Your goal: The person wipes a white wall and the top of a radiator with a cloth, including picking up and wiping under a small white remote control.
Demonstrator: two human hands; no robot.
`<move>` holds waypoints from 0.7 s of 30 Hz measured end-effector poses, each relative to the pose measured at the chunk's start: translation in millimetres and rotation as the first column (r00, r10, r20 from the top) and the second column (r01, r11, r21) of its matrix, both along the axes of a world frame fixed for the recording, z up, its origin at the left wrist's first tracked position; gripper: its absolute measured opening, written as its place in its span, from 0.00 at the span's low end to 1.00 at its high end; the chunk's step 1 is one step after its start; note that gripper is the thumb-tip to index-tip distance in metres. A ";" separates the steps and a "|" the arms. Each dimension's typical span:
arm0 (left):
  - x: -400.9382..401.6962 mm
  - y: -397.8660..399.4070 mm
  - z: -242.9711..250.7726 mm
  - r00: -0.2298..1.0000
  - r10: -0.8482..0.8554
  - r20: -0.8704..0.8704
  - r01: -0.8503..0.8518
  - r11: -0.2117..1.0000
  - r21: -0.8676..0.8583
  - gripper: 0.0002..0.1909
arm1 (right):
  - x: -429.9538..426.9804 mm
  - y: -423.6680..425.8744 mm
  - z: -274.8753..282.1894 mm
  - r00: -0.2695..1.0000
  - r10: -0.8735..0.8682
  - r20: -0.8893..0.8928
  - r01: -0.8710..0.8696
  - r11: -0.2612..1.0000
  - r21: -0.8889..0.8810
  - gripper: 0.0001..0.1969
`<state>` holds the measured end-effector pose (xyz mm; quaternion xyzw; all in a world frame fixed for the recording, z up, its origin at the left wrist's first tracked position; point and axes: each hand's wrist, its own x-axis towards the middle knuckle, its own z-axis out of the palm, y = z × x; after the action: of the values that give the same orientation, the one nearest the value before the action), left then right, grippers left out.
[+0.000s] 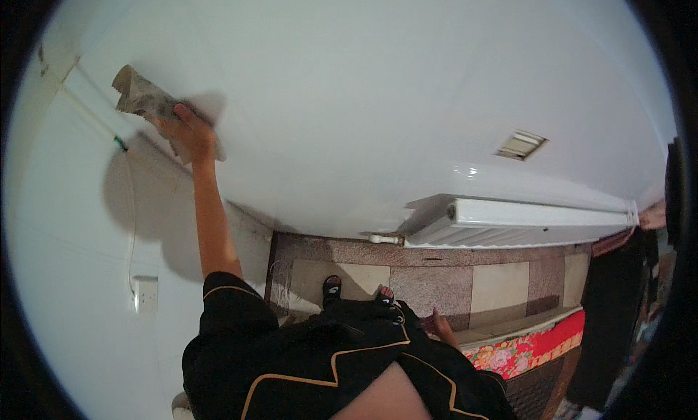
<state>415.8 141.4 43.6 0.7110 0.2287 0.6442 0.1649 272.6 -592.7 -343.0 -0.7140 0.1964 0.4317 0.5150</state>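
My left hand (190, 133) is raised at the upper left and grips a worn, grey-brown cloth (150, 95) with ragged edges. The cloth is against the white wall (338, 103), close to the room's corner, and part of it hangs below my fingers. Down by my right side, my right hand (440, 327) hangs low with its thumb apart from the fingers. I see nothing in it, though its far side is partly hidden.
A white panel radiator (534, 218) juts from the wall at right, below a recessed wall fitting (521, 145). On the left wall, a thin cable (132, 218) runs down to a power socket (145, 294). A red floral cloth (523, 346) lies at lower right, above patterned flooring (431, 289).
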 end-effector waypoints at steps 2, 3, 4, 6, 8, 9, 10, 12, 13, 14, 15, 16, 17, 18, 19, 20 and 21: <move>-17.0 33.2 -18.5 1.000 0.027 -0.011 -0.028 0.996 -0.086 0.46 | -8.5 15.3 18.2 0.998 0.065 -0.008 -0.065 0.997 -0.033 0.42; -20.7 47.9 -27.3 0.999 0.028 -0.018 -0.030 0.990 -0.138 0.46 | -11.8 26.7 30.7 0.997 0.082 -0.011 -0.082 0.995 -0.050 0.40; -27.6 61.3 -33.8 0.999 0.034 -0.024 -0.038 0.983 -0.182 0.47 | -14.8 34.6 31.4 0.996 0.093 -0.018 -0.094 0.994 -0.060 0.38; -36.1 83.0 -46.4 0.999 0.027 -0.038 -0.036 0.960 -0.279 0.47 | -23.5 50.3 32.9 0.995 0.087 -0.042 -0.090 0.993 -0.072 0.36; -42.3 97.4 -59.4 0.999 0.000 -0.053 -0.022 0.917 -0.399 0.48 | -29.6 54.7 22.4 0.995 0.078 -0.069 -0.084 0.993 -0.077 0.33; -45.8 101.2 -66.4 0.998 -0.016 -0.064 -0.015 0.889 -0.457 0.48 | -32.7 55.4 19.9 0.994 0.074 -0.083 -0.081 0.993 -0.083 0.32; -45.0 98.7 -67.2 0.997 -0.031 -0.068 -0.006 0.872 -0.489 0.48 | -34.3 56.2 15.9 0.994 0.060 -0.091 -0.068 0.994 -0.085 0.31; -37.3 77.0 -56.9 1.000 -0.009 -0.022 0.001 0.952 -0.306 0.48 | -42.4 52.3 13.3 0.994 0.019 -0.112 -0.030 0.995 -0.096 0.30; -35.1 67.9 -48.6 0.999 0.006 0.035 -0.001 0.992 -0.123 0.48 | -41.4 52.9 10.4 0.993 0.001 -0.115 -0.012 0.995 -0.096 0.30; -31.3 65.9 -54.1 1.000 -0.002 0.027 0.005 0.992 -0.127 0.48 | -42.0 52.4 8.1 0.993 -0.015 -0.115 0.004 0.995 -0.096 0.29; -25.5 65.6 -59.5 0.996 -0.054 0.066 0.059 0.996 -0.069 0.46 | -39.0 55.3 6.3 0.994 -0.028 -0.104 0.019 0.996 -0.091 0.29; -21.1 64.4 -64.4 0.990 -0.103 0.099 0.104 0.995 -0.003 0.44 | -35.7 60.7 2.6 0.999 -0.020 -0.050 0.016 0.996 -0.085 0.32; -15.4 58.5 -71.9 0.990 -0.104 0.099 0.103 0.995 0.008 0.44 | -34.1 65.0 0.1 1.000 -0.012 0.004 0.012 0.997 -0.079 0.41; -4.1 52.2 -87.6 0.997 -0.043 0.067 0.039 0.997 0.062 0.43 | -30.0 60.3 -9.6 1.000 -0.024 -0.006 0.023 0.994 -0.104 0.42; 5.0 35.9 -90.4 0.999 -0.014 0.047 0.010 0.996 0.094 0.42 | -31.8 64.9 -8.2 1.000 -0.029 -0.009 0.028 0.994 -0.103 0.42; 12.1 20.0 -91.8 0.999 0.018 0.030 -0.022 0.992 0.128 0.42 | -33.8 75.5 0.9 1.000 -0.006 0.016 0.007 0.996 -0.088 0.43; 19.5 -9.7 -81.9 1.000 0.005 0.014 -0.007 0.987 0.162 0.42 | -35.9 87.3 19.0 0.999 0.007 0.044 -0.003 0.997 -0.083 0.43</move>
<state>435.3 131.7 -38.3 0.7170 0.1765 0.6659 0.1061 236.7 -505.4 -324.0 -0.7446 0.2011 0.4086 0.4881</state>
